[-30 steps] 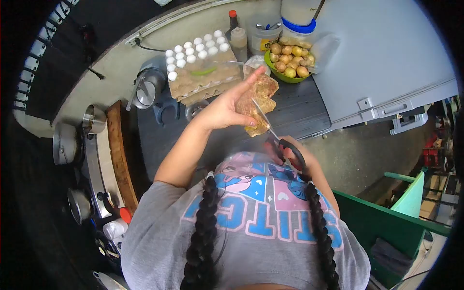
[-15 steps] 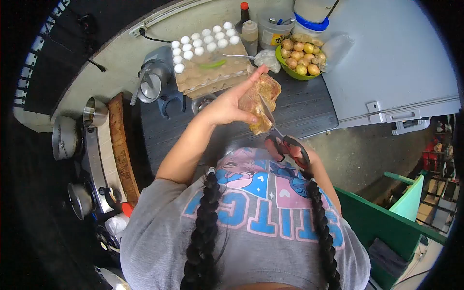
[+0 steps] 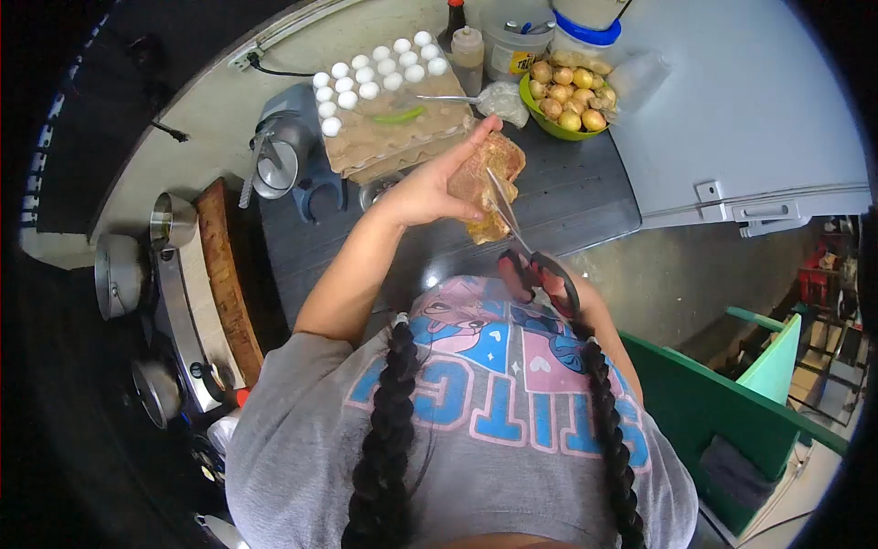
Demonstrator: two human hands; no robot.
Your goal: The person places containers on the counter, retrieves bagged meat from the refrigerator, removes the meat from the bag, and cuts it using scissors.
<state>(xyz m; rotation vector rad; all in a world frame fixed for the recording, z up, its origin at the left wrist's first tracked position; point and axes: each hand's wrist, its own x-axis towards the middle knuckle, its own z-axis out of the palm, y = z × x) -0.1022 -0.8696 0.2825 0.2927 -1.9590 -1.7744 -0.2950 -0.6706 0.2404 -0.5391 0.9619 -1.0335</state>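
Note:
My left hand [image 3: 430,194] is closed on a flat, golden-brown piece of meat [image 3: 503,163], held up over the dark table. The thumb lies across its near face, while other fingers are hidden behind. My right hand [image 3: 560,284] grips scissors [image 3: 540,267] by their red and black handles, close to my shirt. Their metal blades point up and away from me, apart and overlapping the lower right of the meat. From this angle I cannot tell how deep the cut goes.
Egg trays [image 3: 402,151] hold white eggs and a green chili [image 3: 400,116]. Beyond the meat, a green bowl [image 3: 556,130] holds onions. A metal pot [image 3: 277,163] stands left, with a stove [image 3: 187,316] farther left. A white appliance [image 3: 732,101] borders the table's right side.
The scissor blades have opened wider against the meat. The meat remains in my left hand, and the whole view has shifted slightly.

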